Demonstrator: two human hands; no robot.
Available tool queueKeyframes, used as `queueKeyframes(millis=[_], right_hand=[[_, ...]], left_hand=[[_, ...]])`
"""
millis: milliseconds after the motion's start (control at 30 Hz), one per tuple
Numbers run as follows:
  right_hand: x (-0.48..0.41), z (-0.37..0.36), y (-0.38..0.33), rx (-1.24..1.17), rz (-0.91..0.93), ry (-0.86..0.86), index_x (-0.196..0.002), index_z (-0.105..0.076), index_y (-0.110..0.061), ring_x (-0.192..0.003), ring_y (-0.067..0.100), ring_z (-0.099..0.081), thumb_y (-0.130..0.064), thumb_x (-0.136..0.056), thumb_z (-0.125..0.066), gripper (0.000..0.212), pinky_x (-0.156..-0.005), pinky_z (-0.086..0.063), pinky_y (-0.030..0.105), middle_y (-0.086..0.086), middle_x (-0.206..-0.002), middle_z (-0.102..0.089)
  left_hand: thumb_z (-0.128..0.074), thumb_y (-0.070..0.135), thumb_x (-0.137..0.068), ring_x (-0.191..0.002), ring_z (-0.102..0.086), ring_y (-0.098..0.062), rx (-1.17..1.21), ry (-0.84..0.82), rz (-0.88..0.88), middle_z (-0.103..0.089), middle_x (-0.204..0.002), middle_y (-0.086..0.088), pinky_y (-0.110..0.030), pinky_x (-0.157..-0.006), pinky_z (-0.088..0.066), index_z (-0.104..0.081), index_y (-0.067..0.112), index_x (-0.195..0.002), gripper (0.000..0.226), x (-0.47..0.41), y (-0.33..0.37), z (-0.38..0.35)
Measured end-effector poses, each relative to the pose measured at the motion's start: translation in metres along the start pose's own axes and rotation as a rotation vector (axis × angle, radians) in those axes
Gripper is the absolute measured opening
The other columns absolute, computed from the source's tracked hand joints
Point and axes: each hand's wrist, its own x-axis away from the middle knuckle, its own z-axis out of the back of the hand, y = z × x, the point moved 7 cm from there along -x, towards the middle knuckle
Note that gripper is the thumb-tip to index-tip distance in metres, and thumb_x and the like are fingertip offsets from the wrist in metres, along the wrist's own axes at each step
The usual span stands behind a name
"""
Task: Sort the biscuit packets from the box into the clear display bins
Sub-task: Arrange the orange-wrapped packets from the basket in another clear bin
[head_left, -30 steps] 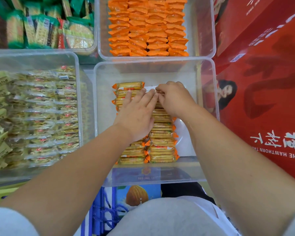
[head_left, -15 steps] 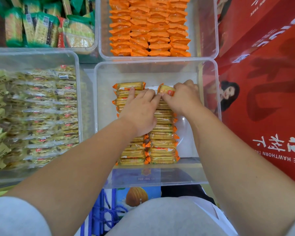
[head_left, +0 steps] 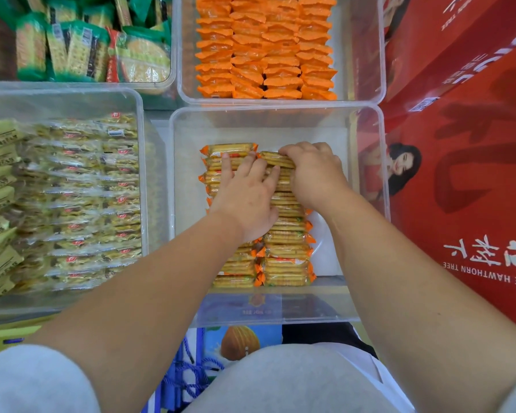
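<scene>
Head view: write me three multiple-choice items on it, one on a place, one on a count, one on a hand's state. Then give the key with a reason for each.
1. Where is the clear plastic bin of all-orange packets, seen from the clear plastic bin being filled?
A. beyond it
B. left of it
C. nearer the person

2. How many rows of yellow cracker packets with orange ends lie in the bin being filled?
A. one
B. two
C. four

3. What is the right hand doing?
A. lying flat on the rim
B. gripping a cracker packet
C. hanging outside the bin

Key:
1 A, its near rim adjoins the filled bin's far rim.
2 B, two rows run side by side.
3 B, its fingers curl over the farthest packet of the right row, while the left hand lies flat on the left row.
</scene>
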Motion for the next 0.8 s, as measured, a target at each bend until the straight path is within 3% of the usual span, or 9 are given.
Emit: queueKeyframes(millis=[233, 333, 400, 500, 600, 700, 800], right_hand=[[0.006, -0.002, -0.007, 0.163, -0.048, 0.019, -0.145, -0.043, -0.042, -0.129, 0.033, -0.037, -0.013, -0.086, -0.049, 0.067, -0.104, -0.03, 0.047, 0.005, -0.14, -0.046], [0.017, 0.004, -0.02, 0.179, -0.072, 0.07, -0.148, -0.042, -0.033, -0.132, 0.034, -0.034, -0.011, -0.083, -0.051, 0.069, -0.104, -0.029, 0.048, 0.01, -0.144, -0.043], [0.029, 0.01, -0.032, 0.173, -0.04, 0.145, -0.143, -0.05, -0.028, -0.133, 0.034, -0.034, -0.016, -0.087, -0.053, 0.057, -0.104, -0.029, 0.048, 0.009, -0.145, -0.043], [0.054, 0.015, -0.068, 0.085, 0.105, 0.213, -0.135, -0.059, -0.024, -0.129, 0.034, -0.04, -0.028, -0.092, -0.06, 0.043, -0.104, -0.033, 0.047, 0.008, -0.138, -0.052], [0.095, 0.01, -0.126, -0.098, 0.424, 0.171, -0.125, -0.067, -0.015, -0.115, 0.036, -0.052, -0.025, -0.092, -0.067, 0.035, -0.1, -0.041, 0.045, 0.012, -0.122, -0.06], [0.142, -0.006, -0.182, -0.226, 0.661, -0.005, -0.125, -0.067, -0.015, -0.112, 0.028, -0.054, -0.027, -0.097, -0.066, 0.031, -0.096, -0.047, 0.042, 0.007, -0.12, -0.059], [0.178, -0.032, -0.224, -0.297, 0.782, -0.246, -0.138, -0.059, -0.023, -0.115, 0.02, -0.051, -0.038, -0.102, -0.057, 0.039, -0.095, -0.048, 0.04, 0.0, -0.129, -0.05]], left_hand=[[-0.065, 0.047, -0.089, -0.143, -0.035, -0.036, 0.141, 0.148, 0.047, -0.048, -0.145, -0.012, -0.061, -0.121, -0.02, -0.061, 0.02, -0.133, 0.052, 0.051, -0.005, 0.031], [-0.069, 0.038, -0.087, -0.129, -0.051, -0.042, 0.256, 0.299, 0.086, -0.059, -0.134, -0.018, -0.058, -0.108, -0.039, -0.069, 0.012, -0.126, 0.048, 0.093, -0.014, 0.055], [-0.067, 0.035, -0.087, -0.116, -0.059, -0.043, 0.304, 0.417, 0.14, -0.064, -0.124, -0.02, -0.055, -0.097, -0.047, -0.071, 0.007, -0.122, 0.045, 0.128, -0.023, 0.068], [-0.063, 0.031, -0.09, -0.096, -0.062, -0.038, 0.341, 0.589, 0.247, -0.067, -0.105, -0.016, -0.048, -0.084, -0.05, -0.074, 0.004, -0.112, 0.037, 0.188, -0.042, 0.079], [-0.06, 0.025, -0.092, -0.082, -0.06, -0.033, 0.358, 0.711, 0.359, -0.065, -0.087, -0.01, -0.038, -0.078, -0.043, -0.073, 0.004, -0.091, 0.025, 0.251, -0.062, 0.081], [-0.056, 0.026, -0.092, -0.067, -0.055, -0.027, 0.392, 0.795, 0.586, -0.061, -0.069, -0.003, -0.032, -0.067, -0.039, -0.066, 0.007, -0.07, 0.031, 0.311, -0.09, 0.069], [-0.051, 0.034, -0.086, -0.059, -0.047, -0.019, 0.524, 0.859, 0.917, -0.05, -0.055, 0.006, -0.038, -0.058, -0.033, -0.055, 0.016, -0.057, 0.035, 0.366, -0.123, 0.049]])
